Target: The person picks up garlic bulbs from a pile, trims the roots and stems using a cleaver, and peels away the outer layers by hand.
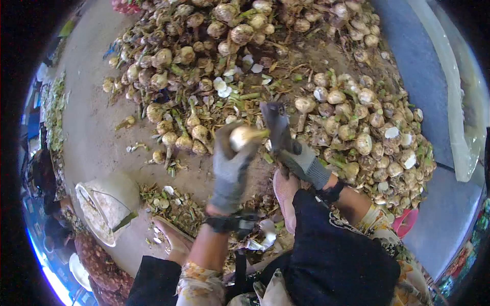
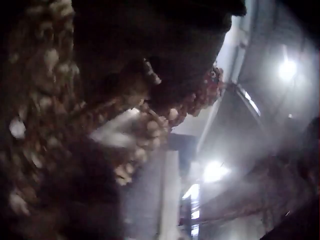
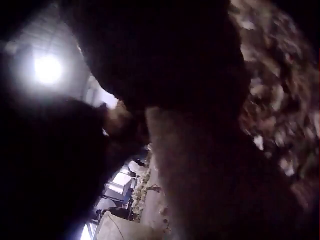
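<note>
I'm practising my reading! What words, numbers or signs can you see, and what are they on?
There are none I can read.
Garlic bulb in the left hand: no letters show.
White container: no letters I can make out.
Far-left background: too small and blurred.
Both wrist views: too dark and blurred.

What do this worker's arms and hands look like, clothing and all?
The left hand and right hand wear grey gloves, with the right one's fingers looking much darker. Each wrist has a black band; the left also bears a dark, boxy piece. The sleeves are pale with a patterned print, including yellow patches. Markings on the gloves are too blurred to tell.
</note>
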Action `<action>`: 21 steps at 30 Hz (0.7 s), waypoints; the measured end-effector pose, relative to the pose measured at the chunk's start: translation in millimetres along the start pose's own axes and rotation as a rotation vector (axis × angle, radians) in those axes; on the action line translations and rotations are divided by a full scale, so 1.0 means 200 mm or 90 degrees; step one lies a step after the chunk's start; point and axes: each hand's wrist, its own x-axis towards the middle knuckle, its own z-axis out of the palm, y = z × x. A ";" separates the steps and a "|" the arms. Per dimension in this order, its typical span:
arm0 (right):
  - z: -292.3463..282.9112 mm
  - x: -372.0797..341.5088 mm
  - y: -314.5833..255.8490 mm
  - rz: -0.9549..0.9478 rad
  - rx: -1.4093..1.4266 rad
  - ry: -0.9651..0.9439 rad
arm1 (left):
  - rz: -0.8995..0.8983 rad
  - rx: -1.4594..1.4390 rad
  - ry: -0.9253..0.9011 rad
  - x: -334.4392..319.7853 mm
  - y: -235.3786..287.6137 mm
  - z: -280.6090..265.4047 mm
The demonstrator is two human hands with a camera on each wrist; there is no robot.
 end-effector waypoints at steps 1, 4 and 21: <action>0.02 0.02 0.15 -0.060 0.003 -0.033 | 0.013 -0.098 -0.018 -0.03 0.10 0.16; 0.00 0.04 0.20 -0.227 -0.093 0.009 | 0.103 -0.033 -0.173 -0.04 0.30 0.61; 0.13 -0.04 -0.47 -0.269 -0.503 0.122 | -0.008 0.145 0.062 0.07 -0.06 -0.46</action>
